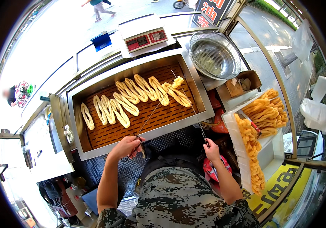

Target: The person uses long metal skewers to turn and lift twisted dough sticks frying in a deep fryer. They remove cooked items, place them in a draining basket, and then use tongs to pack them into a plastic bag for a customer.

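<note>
My left hand (128,146) grips the dark handle of a long metal skewer (153,111) that reaches over the fryer. Another thin metal rod tool (193,109) is held by its dark grips in my right hand (212,150). Their far ends meet around a pale twisted dough strip (178,94) at the right of the fryer; its upper end is bunched. Several more pale dough loops (119,113) lie in the brown oil over a slotted plate, inside a rectangular steel fryer (148,136). Exact contact between the rod tips and the dough is hard to tell.
Right of the fryer, white plastic crates (244,159) hold golden fried dough twists (265,111) and red-handled tongs (255,128). A wire strainer sits in a metal bowl (217,57). Beyond the fryer stands a red-and-white scale (145,40). A cardboard box (247,81) is near the bowl. People are outside.
</note>
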`<state>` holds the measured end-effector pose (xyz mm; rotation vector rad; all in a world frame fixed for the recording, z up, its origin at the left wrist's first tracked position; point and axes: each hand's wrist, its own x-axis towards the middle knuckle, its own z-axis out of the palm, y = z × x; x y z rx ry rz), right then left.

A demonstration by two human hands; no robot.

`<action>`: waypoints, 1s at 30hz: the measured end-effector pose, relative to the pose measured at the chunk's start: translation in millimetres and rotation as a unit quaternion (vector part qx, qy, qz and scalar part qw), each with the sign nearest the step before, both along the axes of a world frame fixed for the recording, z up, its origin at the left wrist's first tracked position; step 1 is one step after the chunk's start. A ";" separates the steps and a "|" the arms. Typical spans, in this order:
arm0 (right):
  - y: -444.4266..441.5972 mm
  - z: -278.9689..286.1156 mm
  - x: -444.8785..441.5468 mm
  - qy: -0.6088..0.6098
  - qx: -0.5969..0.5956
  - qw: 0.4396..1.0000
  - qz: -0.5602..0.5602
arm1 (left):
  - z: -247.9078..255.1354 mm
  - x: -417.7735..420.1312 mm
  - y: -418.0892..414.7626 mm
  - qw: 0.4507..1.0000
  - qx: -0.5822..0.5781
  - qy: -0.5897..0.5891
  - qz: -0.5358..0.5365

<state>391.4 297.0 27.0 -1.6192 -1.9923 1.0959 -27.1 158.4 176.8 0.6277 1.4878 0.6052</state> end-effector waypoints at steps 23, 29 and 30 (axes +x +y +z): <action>-5.7 -8.1 4.9 0.094 -0.076 0.988 -0.094 | -77.1 80.0 -27.3 0.992 -0.064 0.113 0.000; -8.0 -11.4 12.0 0.086 -0.072 0.990 -0.086 | -98.4 93.2 -15.4 0.993 -0.088 0.045 0.064; -8.5 -11.9 15.5 0.084 -0.078 0.990 -0.087 | -91.1 95.9 -8.7 0.993 -0.088 -0.012 0.074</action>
